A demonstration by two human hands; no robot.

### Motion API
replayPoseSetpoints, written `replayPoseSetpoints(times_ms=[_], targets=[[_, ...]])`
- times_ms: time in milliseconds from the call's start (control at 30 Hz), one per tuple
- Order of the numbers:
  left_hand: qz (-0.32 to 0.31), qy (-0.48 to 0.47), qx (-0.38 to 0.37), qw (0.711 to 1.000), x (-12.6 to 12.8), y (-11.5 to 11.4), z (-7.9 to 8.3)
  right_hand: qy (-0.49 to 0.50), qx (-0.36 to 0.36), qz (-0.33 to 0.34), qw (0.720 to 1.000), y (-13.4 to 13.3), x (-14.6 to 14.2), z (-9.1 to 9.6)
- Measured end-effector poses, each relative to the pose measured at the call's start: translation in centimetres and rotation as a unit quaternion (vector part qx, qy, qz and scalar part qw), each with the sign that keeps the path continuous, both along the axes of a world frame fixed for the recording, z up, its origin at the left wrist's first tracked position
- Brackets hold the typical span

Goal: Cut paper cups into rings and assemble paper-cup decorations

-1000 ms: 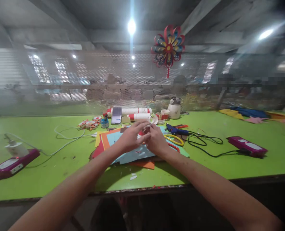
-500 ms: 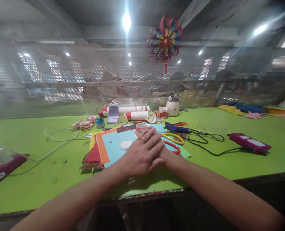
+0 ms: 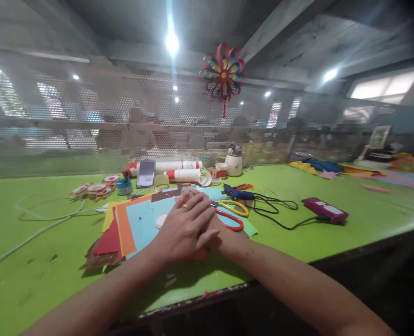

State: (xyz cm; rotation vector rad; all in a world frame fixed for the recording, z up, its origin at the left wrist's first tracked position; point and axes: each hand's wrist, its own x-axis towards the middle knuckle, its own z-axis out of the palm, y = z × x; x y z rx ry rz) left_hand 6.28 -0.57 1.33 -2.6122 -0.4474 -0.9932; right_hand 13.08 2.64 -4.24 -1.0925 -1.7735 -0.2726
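Observation:
My left hand (image 3: 184, 226) lies across the top of my right hand (image 3: 218, 233), its fingers stretched out and a ring on one of them. Most of my right hand is covered, so its fingers are hidden. Both rest over a stack of coloured paper, with a light blue sheet (image 3: 140, 233) on top and orange, red and yellow edges beneath. A white disc (image 3: 161, 220) shows beside my left hand. To the right of my hands lie scissors (image 3: 242, 208) with one yellow and one red handle loop, their blades partly hidden.
Behind the scissors is a blue glue gun (image 3: 241, 192), its black cord running to a purple power strip (image 3: 327, 211). Farther back stand a phone (image 3: 146, 173), a blue bottle (image 3: 124, 185), red and white tubes (image 3: 182, 175), paper cups (image 3: 221, 170) and a white flask (image 3: 234, 163).
The view has turned to the right, so the table's things sit farther left and the left power strip has left the picture. My hands stay stacked.

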Motion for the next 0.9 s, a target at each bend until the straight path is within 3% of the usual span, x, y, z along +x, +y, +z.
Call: replayPoseSetpoints(times_ms=[100, 200, 300, 367, 433, 500, 567, 733, 900], targets=[[0.051, -0.065, -0.043, 0.996, -1.6, 1.9, 0.1, -0.03, -0.006, -0.016, 0.999, -0.8, 4.5, 2.3], [0.137, -0.188, -0.111, 0.966, -3.7, 4.8, 0.4, -0.105, -0.042, -0.066, 0.991, -0.9, 7.9, 4.9], [0.177, -0.257, -0.169, 0.935, -5.1, 7.0, 0.9, -0.077, -0.068, -0.093, 0.99, 0.0, 9.8, 6.3], [0.186, -0.255, -0.21, 0.925, -5.2, 7.3, 1.4, -0.069, -0.096, -0.084, 0.989, 0.5, 10.4, 6.4], [0.182, -0.155, -0.264, 0.934, -5.1, 6.4, 2.1, -0.069, -0.119, -0.058, 0.989, 0.6, 10.4, 6.2], [0.136, 0.021, -0.327, 0.935, -5.2, 4.5, 2.7, -0.074, -0.132, -0.023, 0.988, 0.2, 10.1, 6.0], [0.119, 0.127, -0.321, 0.931, -5.4, 2.1, 3.0, -0.082, -0.135, 0.012, 0.987, -0.3, 9.6, 6.0], [0.1, 0.205, -0.234, 0.945, -6.0, -2.1, 1.6, -0.079, -0.134, 0.066, 0.986, -1.1, 8.9, 6.0], [0.09, 0.203, -0.228, 0.948, -6.1, -1.3, 0.1, -0.065, -0.143, 0.076, 0.985, -0.6, 8.9, 5.8]])
